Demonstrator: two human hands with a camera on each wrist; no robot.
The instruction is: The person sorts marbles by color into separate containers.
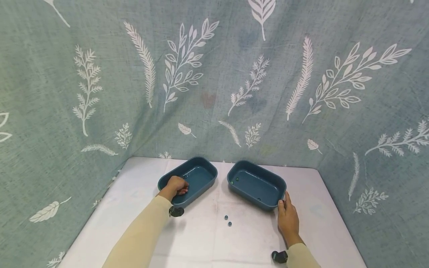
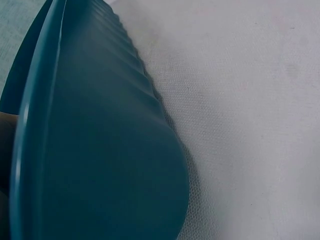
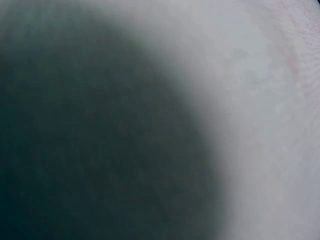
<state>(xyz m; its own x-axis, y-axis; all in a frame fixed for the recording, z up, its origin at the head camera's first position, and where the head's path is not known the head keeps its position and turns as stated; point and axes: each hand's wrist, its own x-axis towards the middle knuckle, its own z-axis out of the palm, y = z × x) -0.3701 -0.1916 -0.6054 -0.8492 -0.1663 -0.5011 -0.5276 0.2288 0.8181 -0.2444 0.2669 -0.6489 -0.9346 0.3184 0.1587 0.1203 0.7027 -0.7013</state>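
Observation:
My left hand (image 1: 178,185) reaches over the near wall of the left blue tray (image 1: 201,186), its fingers bent low inside. Whether anything is between those fingertips is hidden. Small dark marbles (image 1: 185,176) lie in this tray beyond the hand. In the left wrist view the tray's outer wall (image 2: 110,140) covers most of the hand. At the near right corner of the right blue tray (image 1: 256,182), my right hand (image 1: 289,219) touches it, thumb on the near side and straight fingers along the right side. Green marbles (image 1: 232,182) and a dark marble (image 1: 259,199) lie inside.
Two bluish marbles (image 1: 226,217) (image 1: 229,224) rest on the white cloth (image 1: 201,242) between the forearms. Leaf-patterned fabric (image 1: 214,93) rises behind and at both sides of the table. The right wrist view is mostly a dark blur beside the cloth.

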